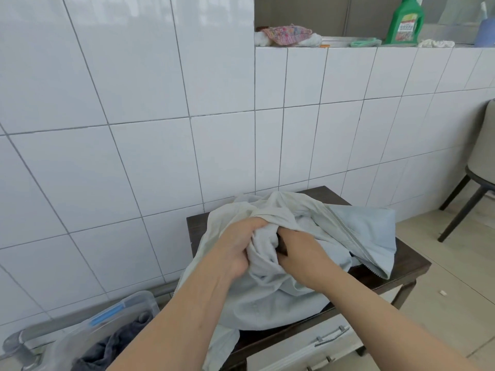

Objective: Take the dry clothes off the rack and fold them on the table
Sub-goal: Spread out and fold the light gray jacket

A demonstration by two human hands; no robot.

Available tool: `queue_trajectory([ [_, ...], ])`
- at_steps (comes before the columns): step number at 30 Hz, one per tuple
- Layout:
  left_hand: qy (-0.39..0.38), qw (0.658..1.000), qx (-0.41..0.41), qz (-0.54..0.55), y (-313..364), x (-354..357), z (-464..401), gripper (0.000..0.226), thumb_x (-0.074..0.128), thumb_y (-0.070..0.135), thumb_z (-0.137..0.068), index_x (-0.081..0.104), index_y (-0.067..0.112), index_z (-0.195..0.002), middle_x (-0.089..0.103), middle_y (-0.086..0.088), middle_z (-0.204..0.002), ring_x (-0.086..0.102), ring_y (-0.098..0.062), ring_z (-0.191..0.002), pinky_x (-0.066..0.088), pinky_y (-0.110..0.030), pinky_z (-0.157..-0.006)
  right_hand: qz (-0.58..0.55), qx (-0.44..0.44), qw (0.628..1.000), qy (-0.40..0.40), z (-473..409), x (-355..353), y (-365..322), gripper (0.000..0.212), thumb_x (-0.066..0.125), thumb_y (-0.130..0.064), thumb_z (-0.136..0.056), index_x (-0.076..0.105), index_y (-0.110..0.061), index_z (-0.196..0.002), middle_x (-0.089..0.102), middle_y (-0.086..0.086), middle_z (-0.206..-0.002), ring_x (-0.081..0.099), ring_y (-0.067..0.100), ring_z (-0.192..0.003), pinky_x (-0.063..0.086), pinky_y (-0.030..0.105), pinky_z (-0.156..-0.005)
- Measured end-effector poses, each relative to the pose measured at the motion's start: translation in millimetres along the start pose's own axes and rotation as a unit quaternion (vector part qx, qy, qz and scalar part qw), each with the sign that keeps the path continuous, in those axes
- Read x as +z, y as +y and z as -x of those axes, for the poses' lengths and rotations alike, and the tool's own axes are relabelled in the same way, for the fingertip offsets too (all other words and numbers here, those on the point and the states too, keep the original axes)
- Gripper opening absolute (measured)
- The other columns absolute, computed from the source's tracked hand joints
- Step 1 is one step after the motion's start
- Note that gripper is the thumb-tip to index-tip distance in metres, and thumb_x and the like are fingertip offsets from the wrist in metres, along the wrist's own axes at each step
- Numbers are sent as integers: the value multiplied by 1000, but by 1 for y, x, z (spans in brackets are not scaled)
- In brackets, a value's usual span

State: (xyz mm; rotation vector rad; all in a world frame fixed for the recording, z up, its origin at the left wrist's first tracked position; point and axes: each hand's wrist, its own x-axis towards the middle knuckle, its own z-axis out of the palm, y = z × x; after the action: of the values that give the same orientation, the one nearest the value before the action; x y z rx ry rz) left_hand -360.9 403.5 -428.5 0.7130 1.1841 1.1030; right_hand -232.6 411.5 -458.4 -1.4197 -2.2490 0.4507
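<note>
- pale grey-blue zippered cotton jacket (267, 285) lies heaped on the dark wooden table (407, 266), long axis from near-left to far-right, zip edge trailing right.
- left hand (235, 247) and right hand (302, 253), close together, each clutch bunched fabric at the heap's middle.
- green plastic detergent bottle (405, 21) on the tiled ledge; label unreadable.

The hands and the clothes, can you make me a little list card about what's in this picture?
left hand: grips bunched pale fabric
right hand: grips the same bunch
jacket: pale blue, zippered, crumpled, not yet folded
table: dark wood, under the jacket
plastic bin: clear, lower left, dark cloth inside
ledge: tiled, above
green bottle: upright on the ledge
chair: at right edge
</note>
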Motion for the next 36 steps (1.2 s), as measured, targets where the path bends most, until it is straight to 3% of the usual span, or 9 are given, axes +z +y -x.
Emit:
queue_trajectory([
  [5,-149,976,-24,155,-1,-11,5,29,64,7,-76,68,-3,-103,69,-19,-99,67,-29,-84,55,-38,-81,-56,84,994,34,-10,-2,5,10,52,-6,-83,61,-8,-88,64,6,-84,59,23,-81,44,27,-67],
  [10,-198,978,70,12,-4,-37,-4,66,57,-9,-78,54,24,-135,65,-1,-124,63,-18,-103,55,-35,-79,-102,86,988,80,-13,-26,6,34,52,5,-77,38,-15,-52,42,-3,-50,33,10,-51,29,16,-46],
  [14,-45,867,207,-452,-11,-39,-13,41,62,1,-82,62,34,-106,65,14,-103,60,-7,-103,43,-7,-74,-128,69,984,105,-15,-56,0,20,57,6,-72,62,-8,-59,61,1,-60,47,10,-57,36,24,-55],
  [16,117,799,228,-544,-10,-46,-26,19,60,7,-84,71,22,-89,70,-1,-91,64,-18,-92,46,-22,-72,-110,71,980,151,-16,-78,2,18,57,4,-73,62,-9,-61,58,1,-60,46,11,-58,34,26,-57],
  [20,260,859,198,-394,10,-74,-54,14,62,14,-79,70,14,-68,72,-17,-87,68,-30,-86,55,-38,-81,-226,126,874,412,-15,-148,24,20,52,0,-81,53,-19,-73,55,-1,-69,56,24,-70,46,32,-63],
  [24,295,836,249,-390,52,-38,-63,24,54,12,-89,62,3,-69,67,-17,-79,62,-32,-79,46,-35,-71,-192,119,813,536,-9,-174,23,13,42,-7,-89,42,-18,-96,44,-12,-73,45,5,-67,34,15,-56],
  [30,45,948,301,97,84,22,-52,18,48,2,-91,61,11,-83,60,-2,-86,56,-12,-81,52,-27,-84,-192,45,755,626,1,-181,19,21,36,-3,-86,36,-21,-97,43,-17,-80,44,2,-70,33,14,-61],
  [33,11,967,176,-183,55,22,-63,18,53,19,-91,66,21,-104,65,-6,-117,61,-20,-104,49,-42,-98,-113,15,827,550,8,-158,25,19,45,3,-84,37,-14,-90,44,-14,-75,36,12,-63,27,22,-56],
  [36,94,840,111,-523,26,16,-59,37,50,11,-94,53,6,-130,52,-13,-134,51,-31,-122,44,-34,-98,14,64,941,333,6,-120,43,19,48,10,-76,42,-8,-74,46,1,-65,39,22,-62,26,18,-51],
])
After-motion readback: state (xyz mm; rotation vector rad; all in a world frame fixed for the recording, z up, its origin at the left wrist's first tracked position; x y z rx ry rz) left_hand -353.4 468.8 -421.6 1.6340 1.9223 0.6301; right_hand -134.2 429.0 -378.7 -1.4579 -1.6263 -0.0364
